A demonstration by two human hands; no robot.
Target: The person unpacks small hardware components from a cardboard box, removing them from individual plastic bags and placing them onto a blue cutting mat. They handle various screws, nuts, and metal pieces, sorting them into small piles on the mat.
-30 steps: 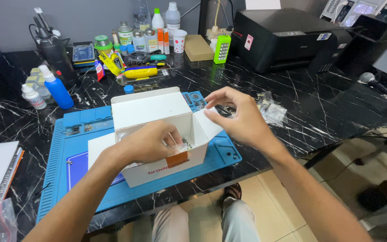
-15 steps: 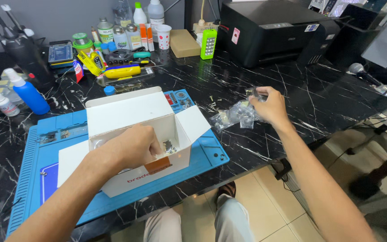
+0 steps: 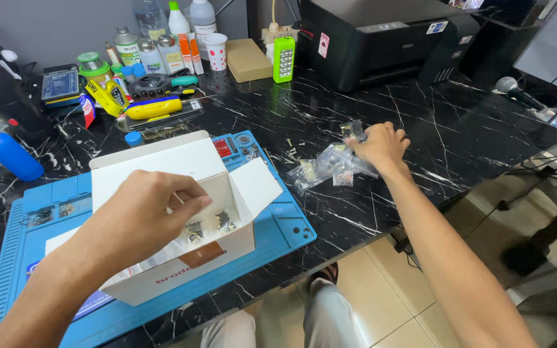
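From the head camera, an open white cardboard box with an orange patch on its front wall sits on a blue work mat, flaps spread; small dark metal parts lie on its floor. The left hand rests curled over the near wall of the box, fingers bent inward over its rim, gripping the box edge as far as can be told. The right hand reaches out over the black marbled table and lies on a cluster of small clear plastic bags, fingers closed around the top of them. At the back stand a black printer bearing a small pink-and-white sticker and a blue-and-white label, a green upright gadget, a flat brown carton, a white cup with red dots, bottles, and a yellow tool; a blue bottle with a white cap stands at the left edge. Half a second earlier the right hand was nearer the box, just arriving at the bags; it now sits farther out and on top of them, while the left hand has kept its place on the box. Beneath the table edge lies pale tiled floor, and cables and a microphone show at the right.
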